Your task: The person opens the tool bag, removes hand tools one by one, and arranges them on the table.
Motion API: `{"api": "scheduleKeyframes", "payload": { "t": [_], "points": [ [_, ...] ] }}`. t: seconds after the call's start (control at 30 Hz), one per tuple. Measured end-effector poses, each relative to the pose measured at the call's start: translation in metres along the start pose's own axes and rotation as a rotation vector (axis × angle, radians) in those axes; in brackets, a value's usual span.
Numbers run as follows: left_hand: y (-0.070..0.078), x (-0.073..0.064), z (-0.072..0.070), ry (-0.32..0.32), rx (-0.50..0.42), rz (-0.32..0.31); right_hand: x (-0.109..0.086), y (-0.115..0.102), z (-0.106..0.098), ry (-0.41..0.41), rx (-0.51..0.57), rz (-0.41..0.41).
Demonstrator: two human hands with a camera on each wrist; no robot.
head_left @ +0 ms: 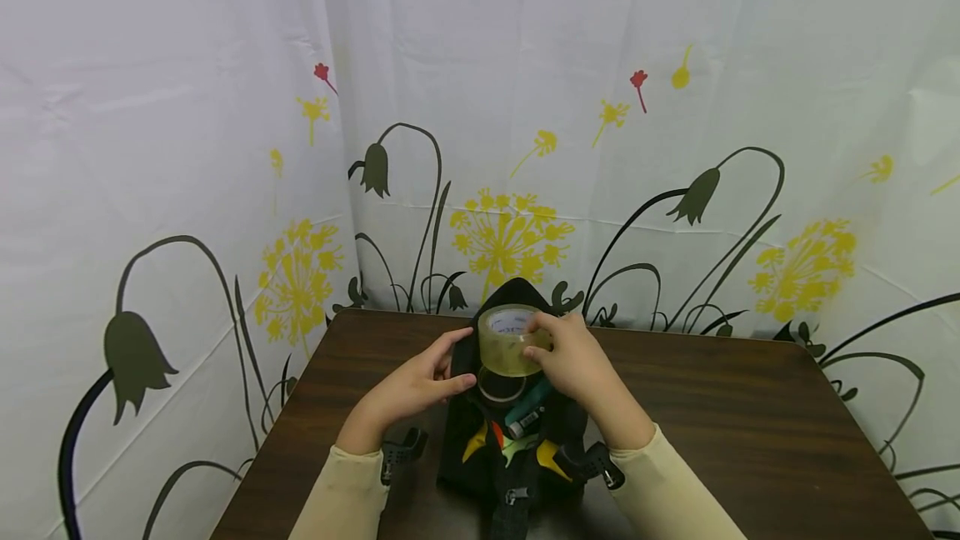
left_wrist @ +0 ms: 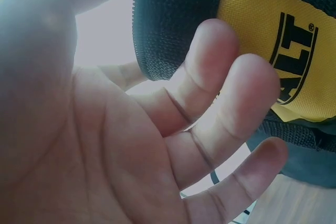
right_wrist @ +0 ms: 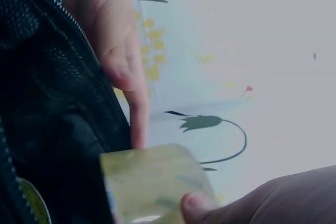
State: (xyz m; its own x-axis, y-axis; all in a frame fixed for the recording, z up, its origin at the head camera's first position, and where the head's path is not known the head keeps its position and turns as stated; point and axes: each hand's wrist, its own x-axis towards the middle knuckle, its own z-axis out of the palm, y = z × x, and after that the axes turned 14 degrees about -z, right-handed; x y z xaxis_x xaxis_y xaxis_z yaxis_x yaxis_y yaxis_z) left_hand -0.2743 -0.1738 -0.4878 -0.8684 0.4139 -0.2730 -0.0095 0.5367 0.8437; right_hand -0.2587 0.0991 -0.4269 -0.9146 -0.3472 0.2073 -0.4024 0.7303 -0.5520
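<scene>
My right hand [head_left: 577,357] pinches a wide roll of clear yellowish packing tape [head_left: 504,354] over the mouth of a black zippered bag [head_left: 457,457]. In the right wrist view the thumb presses the side of the tape roll [right_wrist: 152,182]. My left hand [head_left: 408,386] rests at the bag's left rim, thumb and index finger spread apart. In the left wrist view, its loosely bent fingers [left_wrist: 252,98] lie in front of the bag's yellow panel [left_wrist: 252,14], which carries black lettering. Below the held roll, a second round ring [head_left: 501,400] shows inside the bag.
Inside the bag lie a teal item [head_left: 538,394] and a small labelled cylinder [head_left: 525,422]. A zipper pull [head_left: 516,497] hangs at the bag's near side. The bag stands on a dark wooden table [head_left: 712,423], with a flower-printed white curtain [head_left: 600,148] behind it.
</scene>
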Motion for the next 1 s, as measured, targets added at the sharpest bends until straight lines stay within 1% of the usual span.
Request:
{"api": "scheduleKeyframes", "payload": {
  "t": [0.2,0.37,0.53,0.63,0.77,0.9,1.0],
  "points": [
    [0.000,0.000,-0.001,0.004,0.005,0.001,-0.007,0.004,-0.003,0.090,0.065,-0.067],
    [0.001,0.000,-0.001,0.003,0.002,-0.013,-0.015,0.013,0.000,0.166,0.098,-0.150],
    [0.001,-0.001,0.000,0.007,0.011,-0.006,-0.027,0.022,-0.005,0.263,0.176,-0.220],
    [0.001,0.000,0.001,0.007,0.008,-0.003,-0.034,0.031,-0.011,0.358,0.175,-0.259],
    [0.000,0.001,0.001,0.006,0.009,-0.001,-0.040,0.049,-0.016,0.529,0.095,-0.292],
    [-0.001,0.002,0.001,0.010,0.015,-0.002,-0.046,0.067,-0.021,0.670,0.066,-0.270],
    [-0.002,0.002,0.001,0.008,0.015,-0.001,-0.049,0.082,-0.022,0.750,0.034,-0.232]
  ]
}}
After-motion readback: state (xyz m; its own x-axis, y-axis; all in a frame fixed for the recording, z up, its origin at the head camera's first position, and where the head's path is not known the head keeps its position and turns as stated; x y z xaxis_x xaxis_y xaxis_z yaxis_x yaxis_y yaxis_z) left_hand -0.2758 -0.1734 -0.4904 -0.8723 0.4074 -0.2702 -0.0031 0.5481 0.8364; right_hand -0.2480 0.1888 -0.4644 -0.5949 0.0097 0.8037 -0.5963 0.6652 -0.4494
